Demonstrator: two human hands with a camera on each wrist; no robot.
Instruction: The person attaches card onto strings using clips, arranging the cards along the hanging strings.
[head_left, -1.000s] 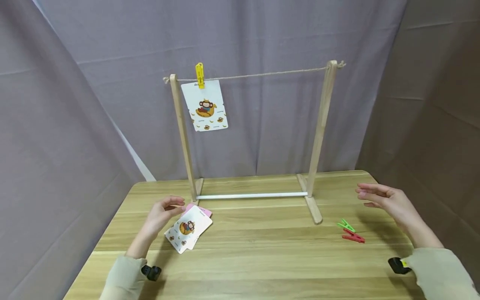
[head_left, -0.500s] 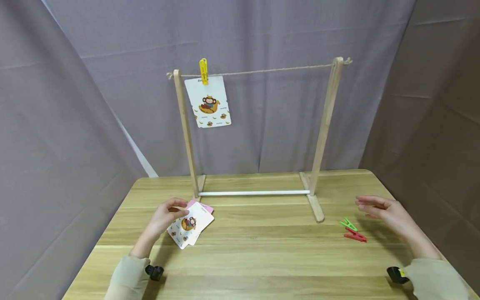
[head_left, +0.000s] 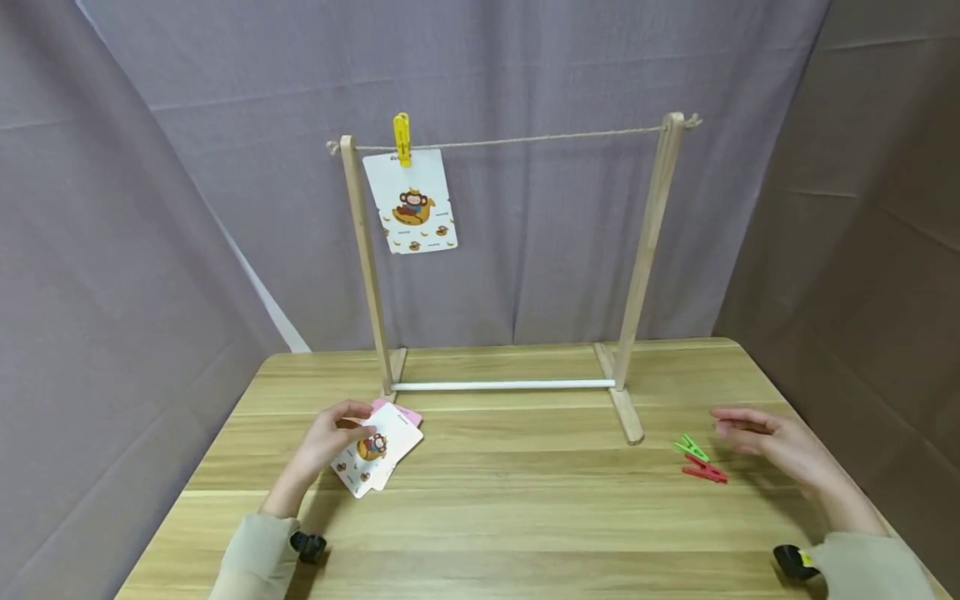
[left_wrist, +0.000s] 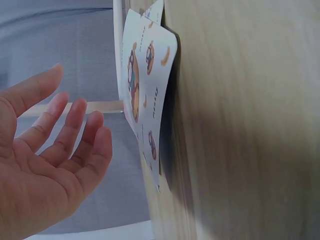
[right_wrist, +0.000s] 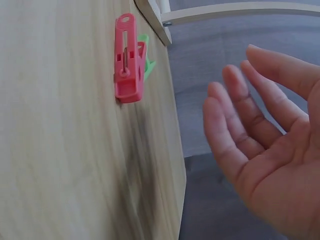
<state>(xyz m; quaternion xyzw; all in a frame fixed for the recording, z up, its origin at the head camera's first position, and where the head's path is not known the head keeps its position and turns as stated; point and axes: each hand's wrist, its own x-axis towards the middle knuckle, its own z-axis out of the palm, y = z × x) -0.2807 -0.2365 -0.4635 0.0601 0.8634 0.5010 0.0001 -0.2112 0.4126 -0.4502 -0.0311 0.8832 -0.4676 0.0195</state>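
Note:
My left hand (head_left: 330, 437) hovers over a small pile of cards, its loosely bent fingers apart from them in the left wrist view. On top lies a white card (head_left: 384, 431) with a monkey and banana print; a pink card (head_left: 408, 415) peeks out behind it. At the right, my right hand (head_left: 780, 446) hangs above the table with relaxed fingers and nothing in them. Just left of it lie a green clothespin (head_left: 692, 448) and a red clothespin (head_left: 705, 470), close together; the right wrist view shows the red clothespin (right_wrist: 129, 60) nearer the camera.
A wooden stand (head_left: 648, 242) carries a string (head_left: 525, 142) between two posts, with a white bar (head_left: 502, 385) low down. From the string's left end a yellow clothespin (head_left: 402, 140) holds a monkey card (head_left: 412, 187). Grey curtains (head_left: 562, 275) enclose the wooden table (head_left: 487, 500).
My right hand has come down lower toward the table beside the clothespins. My left hand has sunk slightly toward the cards. The hanging card and the stand stay in place.

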